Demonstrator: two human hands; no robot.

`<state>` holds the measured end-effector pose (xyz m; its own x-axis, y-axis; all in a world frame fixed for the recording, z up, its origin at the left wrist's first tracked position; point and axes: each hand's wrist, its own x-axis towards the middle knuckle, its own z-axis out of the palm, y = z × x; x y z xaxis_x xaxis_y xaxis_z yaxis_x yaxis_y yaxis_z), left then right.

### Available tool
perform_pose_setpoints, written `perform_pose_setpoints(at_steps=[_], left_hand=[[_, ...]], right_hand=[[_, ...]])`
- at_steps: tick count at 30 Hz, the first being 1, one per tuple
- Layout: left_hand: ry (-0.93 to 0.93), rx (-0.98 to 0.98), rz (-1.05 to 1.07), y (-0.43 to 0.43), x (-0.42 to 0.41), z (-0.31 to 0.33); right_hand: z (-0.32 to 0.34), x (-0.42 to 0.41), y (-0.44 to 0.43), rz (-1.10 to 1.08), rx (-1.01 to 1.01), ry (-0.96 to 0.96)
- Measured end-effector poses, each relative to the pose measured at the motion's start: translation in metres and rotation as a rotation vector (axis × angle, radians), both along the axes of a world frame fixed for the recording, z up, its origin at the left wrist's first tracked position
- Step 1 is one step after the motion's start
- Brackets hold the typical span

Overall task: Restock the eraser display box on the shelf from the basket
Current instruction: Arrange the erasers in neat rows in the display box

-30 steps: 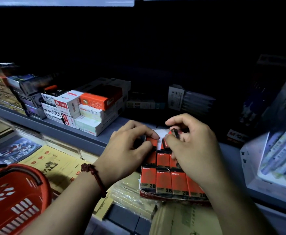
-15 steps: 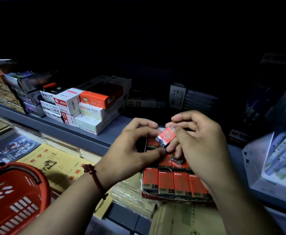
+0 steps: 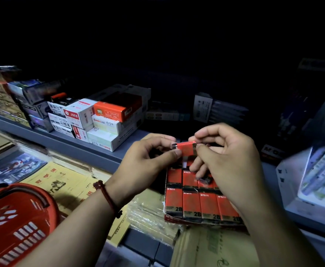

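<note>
A red display box (image 3: 204, 221) at the shelf's front edge holds rows of red-and-black erasers marked 2B, with a gap showing at its back row. Just above that back row, both hands pinch one red eraser (image 3: 185, 149) lying level: my left hand (image 3: 148, 160) grips its left end, my right hand (image 3: 229, 157) its right end. My right hand also has a small dark piece (image 3: 204, 180) tucked under its lower fingers. The red basket (image 3: 17, 222) sits at the lower left; its contents are hidden.
Stacked white and orange stationery boxes (image 3: 104, 120) stand on the grey shelf (image 3: 84, 147) to the left. A white pen display (image 3: 315, 176) crowds the right side. Yellow notebooks (image 3: 61, 182) and plastic-wrapped packs (image 3: 150, 214) lie on the lower level in front.
The hands rose off the box's back row. The red eraser came up with them, first tilted in the right fingers, and is now level and held by both hands.
</note>
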<state>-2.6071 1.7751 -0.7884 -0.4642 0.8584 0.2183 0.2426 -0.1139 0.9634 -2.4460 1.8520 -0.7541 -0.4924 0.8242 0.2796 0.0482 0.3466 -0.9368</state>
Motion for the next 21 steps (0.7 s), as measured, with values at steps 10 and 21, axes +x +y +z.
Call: perform_pose_setpoints(at_steps=[10,21], left_hand=[[-0.097,0.044,-0.023,0.000,0.001,0.000],[-0.082,0.034,-0.004,0.004,0.001,0.000]], right_hand=[[0.000,0.003,0.002,-0.163,0.508,-0.331],[0.009,-0.006,-0.013,-0.158,0.670,-0.829]])
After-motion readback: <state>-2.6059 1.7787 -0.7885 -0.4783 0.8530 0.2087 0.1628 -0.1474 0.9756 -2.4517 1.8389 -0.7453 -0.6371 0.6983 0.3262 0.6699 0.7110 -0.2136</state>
